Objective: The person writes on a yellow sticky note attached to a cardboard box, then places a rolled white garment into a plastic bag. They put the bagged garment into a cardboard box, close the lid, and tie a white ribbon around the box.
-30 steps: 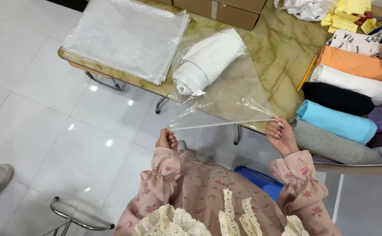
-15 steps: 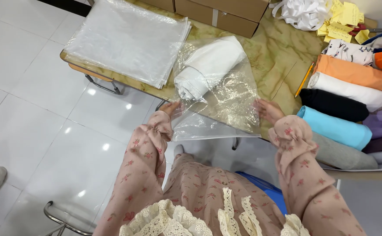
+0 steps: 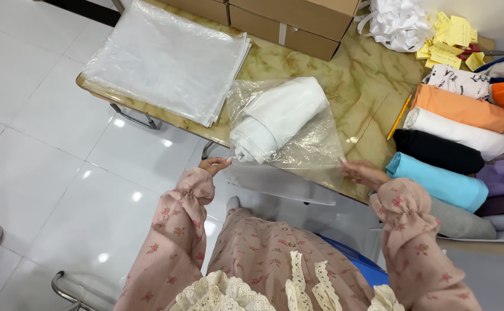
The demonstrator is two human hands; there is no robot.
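In the head view, a clear plastic bag (image 3: 286, 129) holding a rolled white cloth (image 3: 275, 118) is pinched at its open end by left hand (image 3: 214, 166) and right hand (image 3: 362, 171) fingers, at the marble table's (image 3: 367, 98) near edge; sealing judged underway

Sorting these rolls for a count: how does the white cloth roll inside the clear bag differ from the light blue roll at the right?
The white cloth roll is bagged in a clear plastic bag; the light blue roll is bare. The white cloth roll lies alone mid-table; the light blue roll sits in a row of coloured rolls. Both are rolled fabric lying flat on the table.
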